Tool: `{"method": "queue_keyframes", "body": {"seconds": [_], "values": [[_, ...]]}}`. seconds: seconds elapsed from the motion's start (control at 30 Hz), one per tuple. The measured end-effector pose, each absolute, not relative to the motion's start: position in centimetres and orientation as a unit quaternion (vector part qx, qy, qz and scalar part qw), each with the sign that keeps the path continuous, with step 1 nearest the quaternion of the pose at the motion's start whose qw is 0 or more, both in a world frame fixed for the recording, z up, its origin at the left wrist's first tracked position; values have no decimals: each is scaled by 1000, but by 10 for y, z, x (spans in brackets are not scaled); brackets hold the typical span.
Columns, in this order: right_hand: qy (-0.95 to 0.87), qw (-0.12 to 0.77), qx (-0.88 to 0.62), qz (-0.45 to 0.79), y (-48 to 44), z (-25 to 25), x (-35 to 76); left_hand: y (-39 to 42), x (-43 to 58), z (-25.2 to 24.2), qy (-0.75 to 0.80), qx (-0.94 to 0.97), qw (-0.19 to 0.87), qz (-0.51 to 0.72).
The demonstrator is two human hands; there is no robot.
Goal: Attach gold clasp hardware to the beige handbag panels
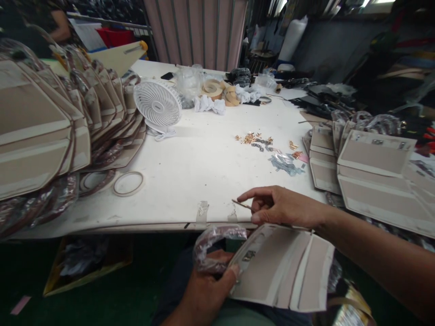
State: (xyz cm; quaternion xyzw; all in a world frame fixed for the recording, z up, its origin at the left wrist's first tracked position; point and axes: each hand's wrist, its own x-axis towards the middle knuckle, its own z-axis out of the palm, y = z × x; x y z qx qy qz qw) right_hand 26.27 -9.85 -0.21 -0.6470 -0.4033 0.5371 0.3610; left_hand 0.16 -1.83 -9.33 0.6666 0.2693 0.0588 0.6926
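Beige bag piece (282, 267) held in our left hand (212, 285), right hand (282, 203) with a slim stick (242, 204)

Nearest to us, one bag piece lies tilted over the lap, just below the table edge. It is flat and stiff-looking, with pale bands across a matte beige face. One loop handle (217, 240), wrapped in wrinkled clear film, curves from its left end, and we note one square metal fitting (249, 256) near that end. Our left hand grips this end, its thumb pressed on the face. Our right hand, above the far edge, pinches one thin, straight stick, the index finger extended along it.

On the smooth white table (204, 163) we count one round white fan (159, 103) with a ribbed grille, two tan rolls (212, 88) and one pale ring of tape (128, 184) lying flat; a second ring (93, 181) is partly hidden. Two patches of clear tape (202, 212) mark the front edge. Small shiny gold-coloured pieces (251, 137), too many for us to count, lie beside a loose heap of grey-blue strips (287, 165). Similar beige pieces stand in two groups, one at left (30, 127) and one at right (377, 156), overlapping too closely to count. One co-worker's arm (60, 27) shows at upper left.
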Motion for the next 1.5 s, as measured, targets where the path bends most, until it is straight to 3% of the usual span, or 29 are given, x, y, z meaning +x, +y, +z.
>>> {"method": "queue_keyframes", "body": {"seconds": [0.13,0.27,0.37,0.43,0.6,0.73,0.97,1.23,1.5], "values": [[-431,321,-777,326,-65,-23,272,-16,20,-113,340,520,782,51],[-434,229,-833,255,-34,-53,286,-19,38,-128,357,441,819,89],[-431,227,-848,210,-29,-52,288,-26,38,-132,384,444,802,111],[-431,288,-841,155,-36,-37,282,-31,33,-136,406,437,794,114],[-388,549,-737,72,-68,7,245,-35,35,-145,436,401,797,120],[-315,693,-641,101,-85,-12,218,-32,49,-144,425,377,813,126],[-269,718,-634,104,-97,-71,205,-19,53,-133,389,357,847,70],[-176,834,-496,166,-100,-71,187,-33,67,-126,430,296,844,126],[-184,846,-467,178,-98,-78,179,-36,71,-126,447,269,843,131]]}}
